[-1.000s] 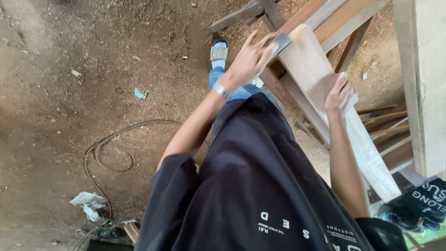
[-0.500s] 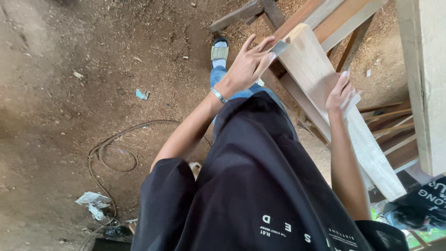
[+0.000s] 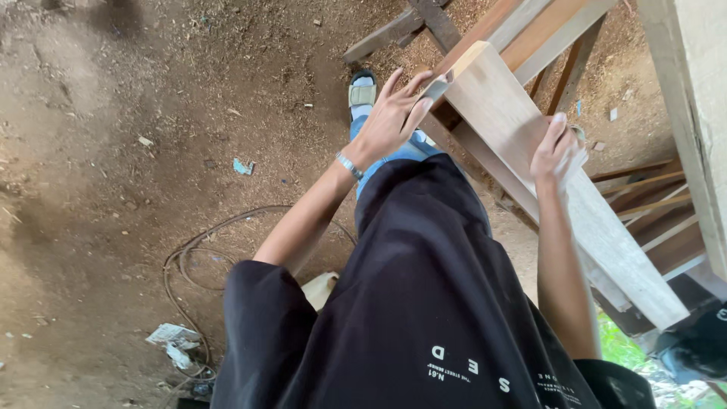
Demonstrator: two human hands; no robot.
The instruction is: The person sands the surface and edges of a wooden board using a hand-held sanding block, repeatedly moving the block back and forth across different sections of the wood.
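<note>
The left hand (image 3: 390,113) pinches a small flat grey piece (image 3: 438,85), perhaps sandpaper or a scraper, against the far end of a pale wooden plank (image 3: 522,151), fingers spread so the pressure lands on that edge. The right hand (image 3: 556,151) lies nearer on the plank's face, seemingly steadying it; its grip cannot be told. The plank slants across a rough timber frame (image 3: 530,30), which props it at working height. Below, left, a cable (image 3: 189,257) coils on the sawdust-strewn dirt floor (image 3: 113,151).

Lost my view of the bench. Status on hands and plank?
Left hand pressing a flat tool on the pale plank end. Right hand steadying its edge. Nothing in the way.
</note>
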